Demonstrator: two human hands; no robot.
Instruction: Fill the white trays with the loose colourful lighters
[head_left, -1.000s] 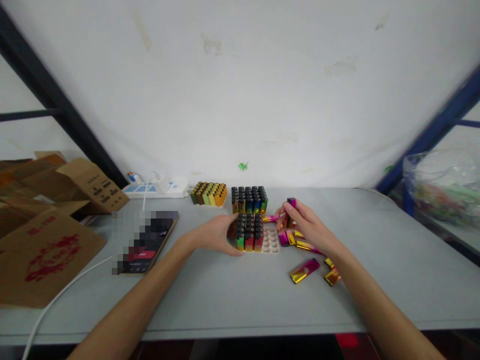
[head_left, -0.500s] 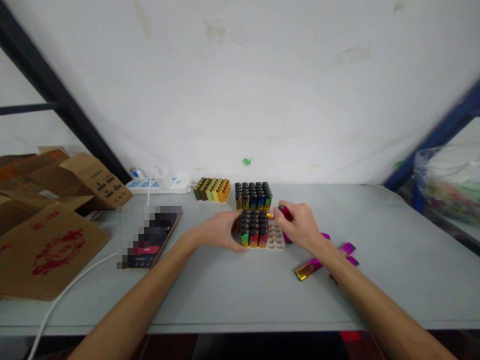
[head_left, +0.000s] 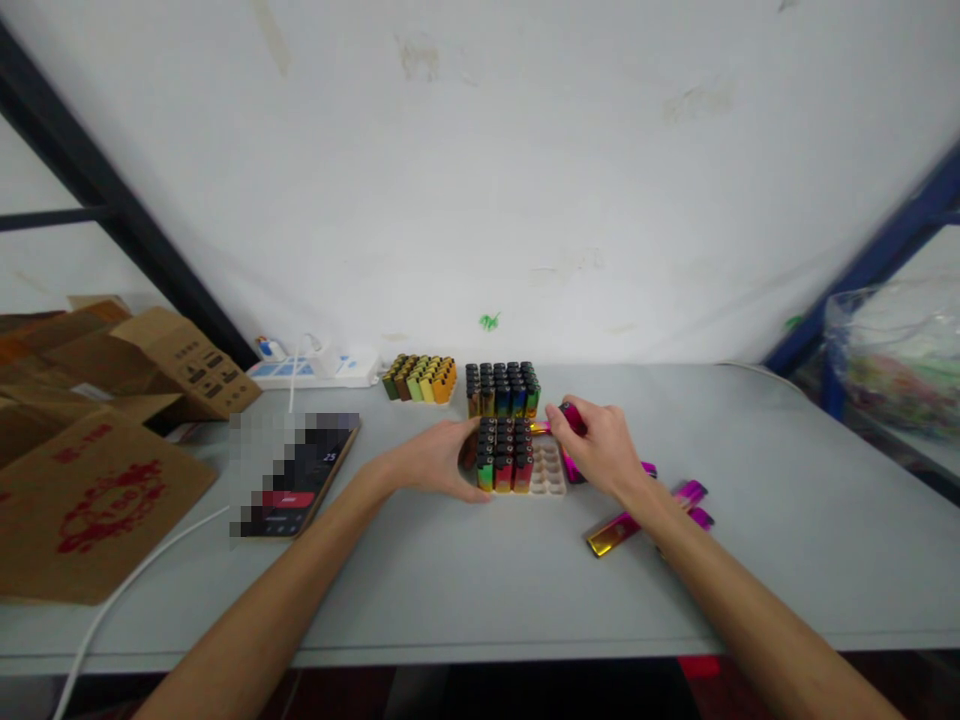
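A white tray (head_left: 556, 488) with round holes stands in front of me, its left part filled with rows of upright lighters (head_left: 505, 470) in green, red and gold with black tops. My left hand (head_left: 441, 462) is curved around the tray's left side, thumb at the front corner and fingers behind. Pinched in my right hand (head_left: 600, 445) is a magenta lighter (head_left: 572, 416), tilted above the tray's right side. A gold-ended piece (head_left: 540, 427) shows between that hand and the rows. Several magenta-and-gold lighters (head_left: 615, 533) lie loose by my right forearm.
Behind stand a block of black-topped lighters (head_left: 502, 390) and a tray of yellow and green lighters (head_left: 420, 380). To the left are a phone (head_left: 307, 490), a power strip (head_left: 352, 368) and cardboard boxes (head_left: 112, 490). A clear plastic bag (head_left: 892, 370) hangs at the right.
The view has shifted slightly. My left hand stays around the tray, and my right hand still holds the magenta lighter at nearly the same spot.
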